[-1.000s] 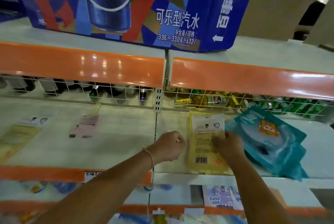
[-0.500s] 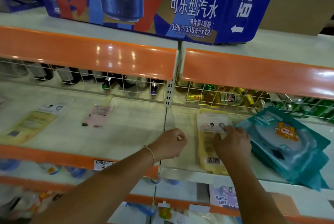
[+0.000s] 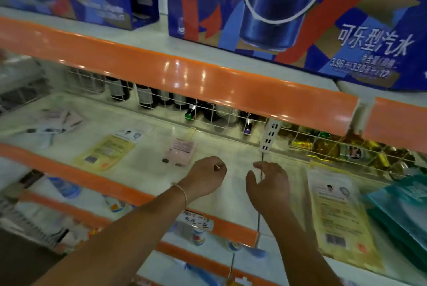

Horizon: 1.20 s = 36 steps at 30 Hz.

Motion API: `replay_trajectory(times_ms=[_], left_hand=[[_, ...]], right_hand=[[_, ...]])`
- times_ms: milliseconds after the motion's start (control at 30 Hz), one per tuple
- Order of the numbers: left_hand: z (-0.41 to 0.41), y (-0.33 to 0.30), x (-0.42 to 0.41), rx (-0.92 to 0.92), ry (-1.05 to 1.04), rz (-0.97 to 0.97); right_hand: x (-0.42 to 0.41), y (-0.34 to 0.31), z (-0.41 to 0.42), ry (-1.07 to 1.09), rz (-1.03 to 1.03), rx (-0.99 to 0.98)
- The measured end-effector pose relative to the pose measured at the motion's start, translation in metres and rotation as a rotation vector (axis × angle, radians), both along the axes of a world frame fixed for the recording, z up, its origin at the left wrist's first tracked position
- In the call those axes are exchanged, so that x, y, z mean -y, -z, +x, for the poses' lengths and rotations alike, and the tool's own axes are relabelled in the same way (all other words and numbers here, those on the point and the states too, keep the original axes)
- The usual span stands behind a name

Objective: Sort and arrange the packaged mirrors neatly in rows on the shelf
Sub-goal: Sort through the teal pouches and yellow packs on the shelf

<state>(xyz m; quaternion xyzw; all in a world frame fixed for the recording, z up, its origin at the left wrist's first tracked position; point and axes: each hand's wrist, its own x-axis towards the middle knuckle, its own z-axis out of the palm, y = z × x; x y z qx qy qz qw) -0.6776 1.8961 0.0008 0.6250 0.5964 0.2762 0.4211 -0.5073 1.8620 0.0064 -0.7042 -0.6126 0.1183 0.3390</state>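
Over the middle shelf [image 3: 233,184] we hover both hands: our left hand [image 3: 205,176] is clenched into a loose fist grasping nothing we can see, our right hand [image 3: 269,184] released, fingers spread. At 3 o'clock of the right hand lies a yellow mirror packet [image 3: 339,216], with teal packets [image 3: 402,214] just beyond. At 10 o'clock lie a pink packet [image 3: 180,151] and another yellow packet [image 3: 106,152].

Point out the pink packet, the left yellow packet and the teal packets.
pink packet [image 3: 179,152], head view, centre of its face
left yellow packet [image 3: 105,152], head view, yellow middle
teal packets [image 3: 403,213], head view, top packet's face
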Motion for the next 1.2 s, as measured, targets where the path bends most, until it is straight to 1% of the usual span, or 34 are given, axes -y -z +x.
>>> replay_trajectory(times_ms=[233, 433, 533, 633, 700, 800, 900, 1000, 1200], left_hand=[[-0.115, 0.002, -0.022, 0.008, -0.126, 0.007], [-0.210, 0.009, -0.046, -0.092, -0.248, 0.006], [-0.250, 0.010, -0.054, -0.090, -0.339, -0.005], [-0.284, 0.013, -0.061, -0.030, -0.429, -0.043], [-0.304, 0.018, -0.065, -0.088, -0.456, -0.040], [-0.320, 0.021, -0.069, -0.129, -0.465, -0.081], [-0.328, 0.024, -0.073, -0.074, -0.490, -0.117], [-0.331, 0.024, -0.075, -0.090, -0.480, -0.146], [-0.328, 0.025, -0.075, 0.017, -0.473, -0.200]], right_hand=[[-0.029, 0.006, -0.105, -0.109, -0.005, -0.082], [-0.054, 0.007, -0.195, -0.165, -0.019, -0.111], [-0.064, 0.011, -0.232, -0.169, -0.099, -0.190], [-0.070, 0.016, -0.264, -0.127, -0.239, -0.329], [-0.072, 0.022, -0.281, -0.113, -0.297, -0.391], [-0.074, 0.031, -0.302, -0.105, -0.342, -0.459], [-0.080, 0.035, -0.319, -0.088, -0.393, -0.552], [-0.089, 0.037, -0.332, -0.070, -0.471, -0.673], [-0.103, 0.050, -0.341, 0.034, -0.542, -0.737]])
